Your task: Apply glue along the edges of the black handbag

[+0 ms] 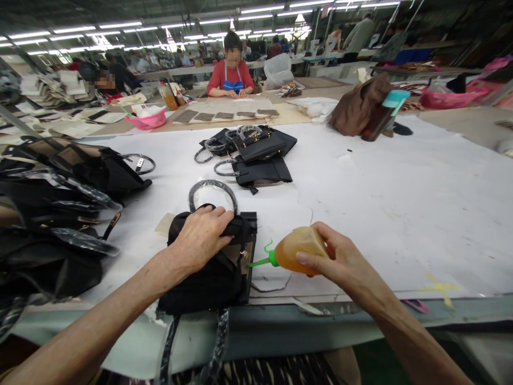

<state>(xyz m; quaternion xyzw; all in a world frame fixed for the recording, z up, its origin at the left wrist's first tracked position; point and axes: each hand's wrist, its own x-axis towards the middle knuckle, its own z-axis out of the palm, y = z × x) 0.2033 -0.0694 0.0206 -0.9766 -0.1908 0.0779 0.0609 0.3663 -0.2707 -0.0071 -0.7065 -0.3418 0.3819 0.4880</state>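
Observation:
A black handbag (192, 291) lies near the table's front edge, one plastic-wrapped handle (213, 183) on its far side and another hanging toward me. My left hand (206, 235) grips the bag from above with bent fingers; part of its fingertips is hidden in the fabric. In my right hand (328, 251) is a squeeze bottle (294, 248) of amber liquid, tilted on its side. Its green nozzle (260, 262) points left, with the tip at the tan strip along the bag's right edge. Whether liquid is flowing out cannot be made out.
Several black bags (80, 166) are heaped at the left. Farther back lie more black bags (264, 144). A brown bag (356, 109) and a dark bottle with a turquoise lid (379, 117) stand at the back right. Across the table sits a person in red (230, 75).

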